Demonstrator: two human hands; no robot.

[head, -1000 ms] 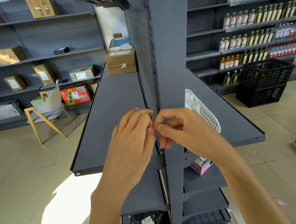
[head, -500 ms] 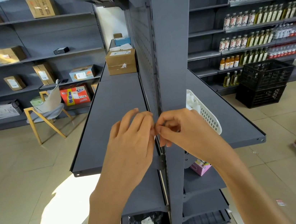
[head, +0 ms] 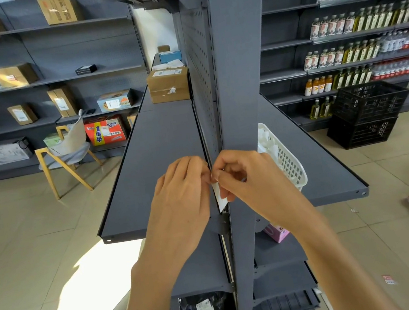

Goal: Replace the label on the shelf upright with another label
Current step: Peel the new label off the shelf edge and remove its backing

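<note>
Peeling looks to be the step in hand: a small white label (head: pixel 219 196) hangs at the left edge of the grey shelf upright (head: pixel 236 72), just above the front corner of the middle shelf (head: pixel 158 166), its upper part pinched between the two hands and its lower corner still against the metal. Being thin paper or film, it should weigh almost nothing, bend at a touch and tear if pulled sharply; the glue side will likely cling to skin. The best hold is probably the loose upper corner, drawn off slowly along the upright.

The left hand (head: pixel 180 197) comes up from below with its back to the camera, fingers curled together and their tips closed against the label's top. The right hand (head: pixel 246 178) meets it from the other side, thumb and forefinger nipped on the same edge, the other fingers folded under. Both wrists are raised and angled inward, so the fingertips almost touch.
</note>
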